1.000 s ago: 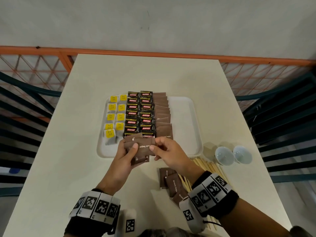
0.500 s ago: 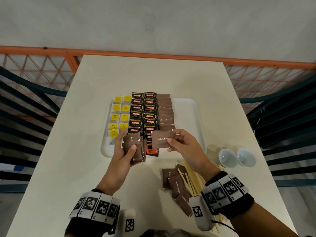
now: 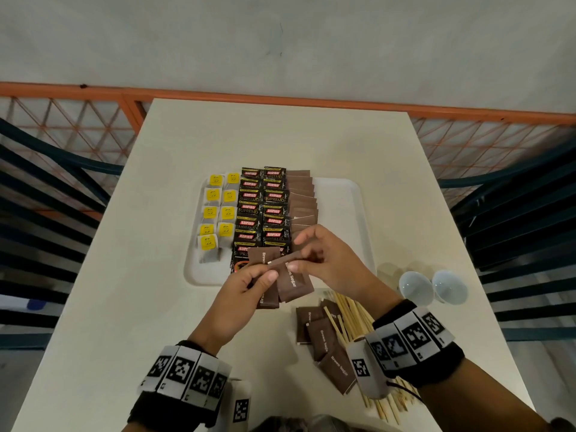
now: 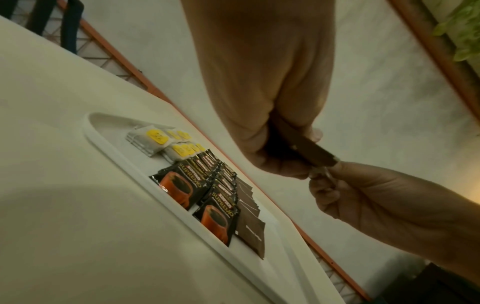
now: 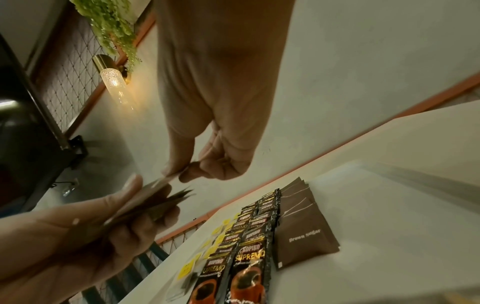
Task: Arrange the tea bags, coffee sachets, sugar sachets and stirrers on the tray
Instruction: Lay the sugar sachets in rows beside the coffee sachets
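My left hand point(image 3: 260, 277) grips a small fanned stack of brown sugar sachets point(image 3: 294, 283) above the near edge of the white tray point(image 3: 343, 213). My right hand point(image 3: 304, 255) pinches the end of the top sachet point(image 3: 285, 259) of that stack. On the tray lie two columns of yellow-tagged tea bags point(image 3: 218, 213), two columns of black coffee sachets point(image 3: 261, 210) and one column of brown sugar sachets point(image 3: 302, 201). The pinch shows in the left wrist view on the sachet point(image 4: 311, 153). More sugar sachets point(image 3: 324, 338) and wooden stirrers point(image 3: 352, 313) lie on the table under my right wrist.
Two small white cups point(image 3: 416, 288) stand on the table right of the tray. The tray's right part point(image 3: 339, 194) is bare. An orange mesh railing point(image 3: 280, 98) runs behind the table, with dark chair slats on both sides.
Half a second ago my right hand held one sugar sachet apart over the tray's sugar column. It has come back to the stack in my left hand and pinches another sachet.
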Motion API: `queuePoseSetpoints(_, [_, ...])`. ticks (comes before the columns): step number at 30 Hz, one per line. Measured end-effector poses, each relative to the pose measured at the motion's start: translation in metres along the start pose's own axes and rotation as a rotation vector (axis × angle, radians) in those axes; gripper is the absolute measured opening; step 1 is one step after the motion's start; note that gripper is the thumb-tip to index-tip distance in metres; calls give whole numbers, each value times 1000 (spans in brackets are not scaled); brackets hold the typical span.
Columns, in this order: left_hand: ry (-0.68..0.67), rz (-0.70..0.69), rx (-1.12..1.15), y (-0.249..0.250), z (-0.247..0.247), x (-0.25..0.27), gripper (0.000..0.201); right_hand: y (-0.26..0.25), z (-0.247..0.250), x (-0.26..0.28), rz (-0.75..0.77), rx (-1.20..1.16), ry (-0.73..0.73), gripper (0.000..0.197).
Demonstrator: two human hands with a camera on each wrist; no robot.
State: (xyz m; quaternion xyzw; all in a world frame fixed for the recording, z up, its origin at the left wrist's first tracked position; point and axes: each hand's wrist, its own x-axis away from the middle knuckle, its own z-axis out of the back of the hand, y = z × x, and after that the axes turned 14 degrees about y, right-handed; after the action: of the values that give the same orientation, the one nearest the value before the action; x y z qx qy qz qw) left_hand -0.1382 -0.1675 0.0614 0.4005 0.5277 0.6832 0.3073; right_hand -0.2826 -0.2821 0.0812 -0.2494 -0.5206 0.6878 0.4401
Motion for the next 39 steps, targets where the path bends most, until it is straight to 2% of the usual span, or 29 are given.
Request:
queuePoseSetpoints(4, [98, 32, 67, -3, -1, 1, 17, -1, -6, 8, -84, -99, 72, 18])
queuePoseSetpoints(8, [195, 33, 158, -2, 0, -1, 16, 8, -15, 21, -147, -85, -11, 24])
queuePoseSetpoints(10, [195, 23, 133, -4, 2, -1, 17, 13, -22, 23, -158, -112, -10, 25])
queuePoseSetpoints(13, [161, 21, 92, -11, 2, 0, 23, 16, -26, 20, -243, -280, 62, 21])
queuePoseSetpoints(16, [166, 55, 85, -17, 8, 0, 26, 24, -21, 15, -290, -353, 122, 11])
queuePoseSetpoints(21, [206, 56, 57, -20, 22, -1, 29, 57, -2, 9, -385, -127, 306, 12])
queuePoseSetpoints(27, [239, 61, 83, -21, 26, -4, 40, 84, 7, -4, -453, 7, 352, 10])
queuePoseSetpoints(31, [229, 84, 66, -22, 21, -5, 42, 83, 1, -15, -440, 85, 360, 13])
queuePoseSetpoints(36, [209, 101, 65, -20, 19, -4, 44, 81, -6, -21, -342, 304, 391, 15])
queuePoseSetpoints(39, [178, 103, 56, -19, 18, -4, 51, 81, -8, -22, -353, 318, 412, 22])
